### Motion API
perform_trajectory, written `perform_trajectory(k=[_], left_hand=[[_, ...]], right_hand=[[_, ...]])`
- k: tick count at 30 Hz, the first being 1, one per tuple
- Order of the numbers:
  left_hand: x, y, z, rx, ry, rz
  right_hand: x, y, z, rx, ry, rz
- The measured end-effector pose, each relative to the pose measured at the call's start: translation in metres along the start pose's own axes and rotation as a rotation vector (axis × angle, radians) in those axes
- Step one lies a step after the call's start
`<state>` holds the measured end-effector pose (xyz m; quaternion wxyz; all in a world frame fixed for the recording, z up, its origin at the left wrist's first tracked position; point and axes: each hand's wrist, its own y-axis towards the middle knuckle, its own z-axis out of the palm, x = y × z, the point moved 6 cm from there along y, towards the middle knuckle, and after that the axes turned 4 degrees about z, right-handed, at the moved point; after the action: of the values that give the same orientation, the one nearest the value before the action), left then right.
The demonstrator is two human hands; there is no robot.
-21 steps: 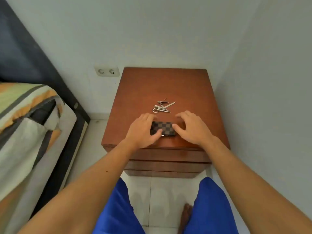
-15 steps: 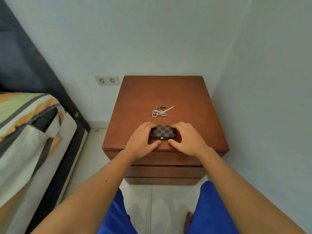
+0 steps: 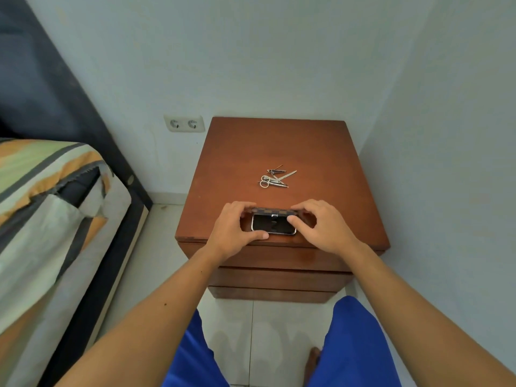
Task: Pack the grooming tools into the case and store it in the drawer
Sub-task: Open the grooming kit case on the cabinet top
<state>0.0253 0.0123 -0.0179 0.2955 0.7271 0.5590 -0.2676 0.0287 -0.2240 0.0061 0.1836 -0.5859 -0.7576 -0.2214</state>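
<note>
Now the case [image 3: 273, 223] lay open at the nightstand's [image 3: 321, 152] front edge, left hand [image 3: 233, 229] and right hand [image 3: 325, 226] pinching its ends, lid upright. Small, stiff, probably light (hinged, so best held by the base). Grooming tools [image 3: 275, 178] waited mid-top: thin, slippery metal.

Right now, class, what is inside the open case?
The case shows only a dark lining and a small metal clasp; no tools. Its side edges are covered by both hands.
</note>
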Motion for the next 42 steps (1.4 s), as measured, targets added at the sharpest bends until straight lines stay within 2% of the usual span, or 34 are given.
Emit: perform_trajectory(k=[5,11,19,25,33,42], left_hand=[[0.003,0.003,0.001,-0.009,-0.100,-0.053],[0.008,0.003,0.002,-0.016,-0.070,-0.057],[0.007,0.001,0.002,-0.001,-0.041,0.046],[0.006,-0.004,0.002,0.001,0.010,0.055],[0.005,-0.006,-0.003,-0.005,0.010,0.067],[0.009,0.012,-0.003,-0.026,-0.032,-0.032]], right_hand=[[-0.013,0.034,-0.002,-0.129,0.215,0.230],[-0.025,0.057,0.015,-0.113,0.274,0.361],[-0.032,0.061,0.020,-0.068,0.220,0.308],[-0.031,0.053,0.017,-0.056,0.184,0.291],[-0.038,0.022,0.004,-0.073,0.166,0.360],[-0.040,-0.026,0.002,-0.106,0.144,0.386]])
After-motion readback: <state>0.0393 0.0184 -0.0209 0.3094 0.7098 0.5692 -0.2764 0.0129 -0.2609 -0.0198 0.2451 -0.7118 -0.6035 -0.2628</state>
